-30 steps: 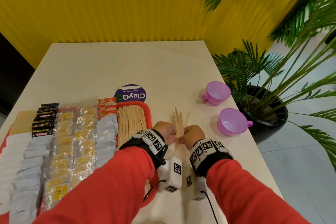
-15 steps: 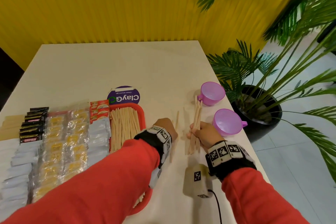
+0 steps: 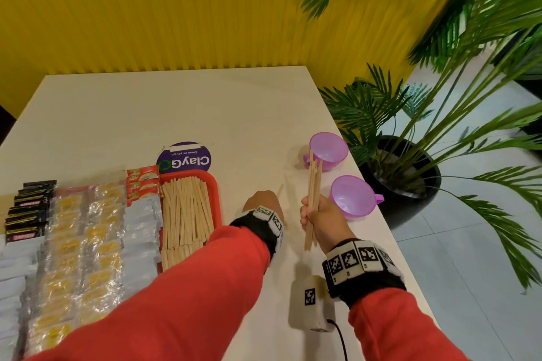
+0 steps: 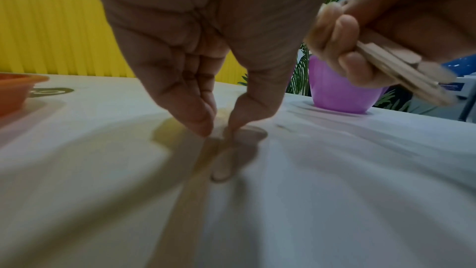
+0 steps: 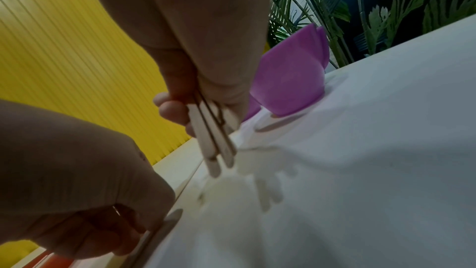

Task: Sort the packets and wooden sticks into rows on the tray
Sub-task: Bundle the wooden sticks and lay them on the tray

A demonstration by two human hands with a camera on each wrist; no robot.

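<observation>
My right hand (image 3: 315, 214) grips a bundle of wooden sticks (image 3: 313, 184), held nearly upright above the table, next to the purple cups; the same bundle (image 5: 213, 142) shows in the right wrist view. My left hand (image 3: 262, 204) is down on the table just right of the red tray (image 3: 216, 184). Its thumb and forefinger (image 4: 203, 123) pinch a single stick (image 4: 221, 164) that lies flat on the table. The tray's right end holds a row of sticks (image 3: 184, 214). Rows of white, yellow, black and red packets (image 3: 96, 231) fill the rest of it.
Two purple cups (image 3: 328, 149) (image 3: 352, 196) stand near the table's right edge, close to my right hand. A round purple sticker (image 3: 184, 160) lies behind the tray. A potted palm (image 3: 404, 173) stands off the table on the right. A yellow wall backs the table.
My right hand gathered the loose sticks, lifted them off the table and moved right towards the cups. My left hand stayed low on the one stick left behind.
</observation>
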